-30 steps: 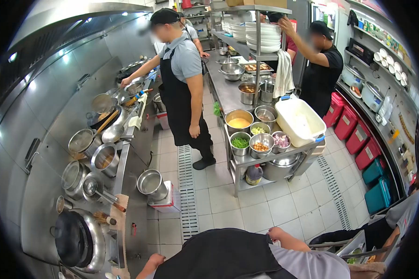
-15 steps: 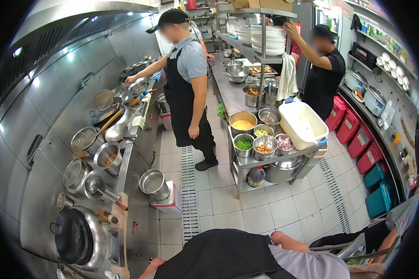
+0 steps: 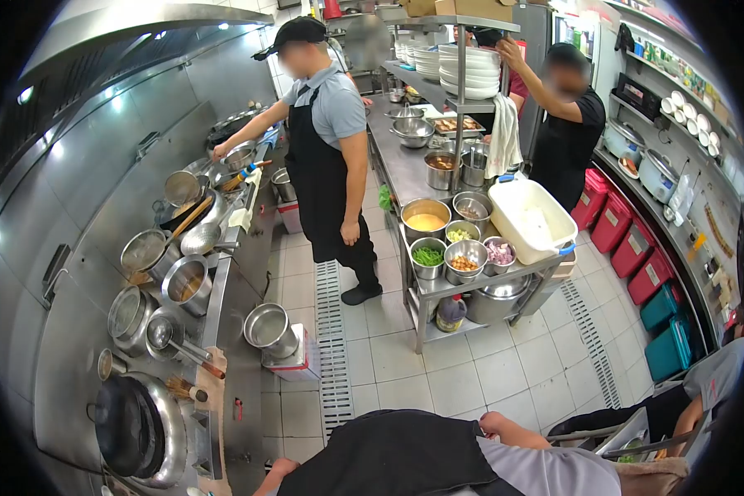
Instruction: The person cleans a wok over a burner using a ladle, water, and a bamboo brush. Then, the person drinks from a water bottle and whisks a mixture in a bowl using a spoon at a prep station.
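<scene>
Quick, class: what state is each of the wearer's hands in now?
Left hand: partly hidden, cannot tell.
Right hand: partly hidden, cannot tell either.

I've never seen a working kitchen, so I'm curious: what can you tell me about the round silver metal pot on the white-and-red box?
The round silver metal pot has a wide, open mouth and smooth, shiny sides. No lid covers it; whether it holds liquid is hard to tell. It stands upright on the white box with red edging, between the steel stove counter and the slotted floor drain.
</scene>
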The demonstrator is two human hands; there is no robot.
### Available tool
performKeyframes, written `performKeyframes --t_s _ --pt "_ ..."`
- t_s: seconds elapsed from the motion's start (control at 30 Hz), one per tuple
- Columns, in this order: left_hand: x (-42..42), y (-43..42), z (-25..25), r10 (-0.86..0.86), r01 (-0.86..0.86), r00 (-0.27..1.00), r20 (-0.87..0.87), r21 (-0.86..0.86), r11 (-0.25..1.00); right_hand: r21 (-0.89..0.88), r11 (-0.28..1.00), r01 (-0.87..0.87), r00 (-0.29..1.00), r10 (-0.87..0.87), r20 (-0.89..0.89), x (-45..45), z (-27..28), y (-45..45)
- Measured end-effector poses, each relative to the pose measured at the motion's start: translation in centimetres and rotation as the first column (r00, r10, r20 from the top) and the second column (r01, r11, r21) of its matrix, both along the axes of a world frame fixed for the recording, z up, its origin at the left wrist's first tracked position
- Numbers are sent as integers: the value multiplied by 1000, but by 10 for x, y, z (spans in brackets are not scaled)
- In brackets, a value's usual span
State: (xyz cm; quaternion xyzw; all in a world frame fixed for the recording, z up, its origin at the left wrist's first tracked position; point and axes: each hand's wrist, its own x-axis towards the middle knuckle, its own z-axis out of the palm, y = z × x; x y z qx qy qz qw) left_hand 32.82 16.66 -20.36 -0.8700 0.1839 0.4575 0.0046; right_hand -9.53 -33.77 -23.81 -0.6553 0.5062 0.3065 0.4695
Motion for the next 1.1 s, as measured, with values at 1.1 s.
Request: performKeyframes --t_s 1.1 --pt "-34 5 5 236 -228 971 -28 172 958 -614 519 -595 471 844 258 -59 -218 -71"
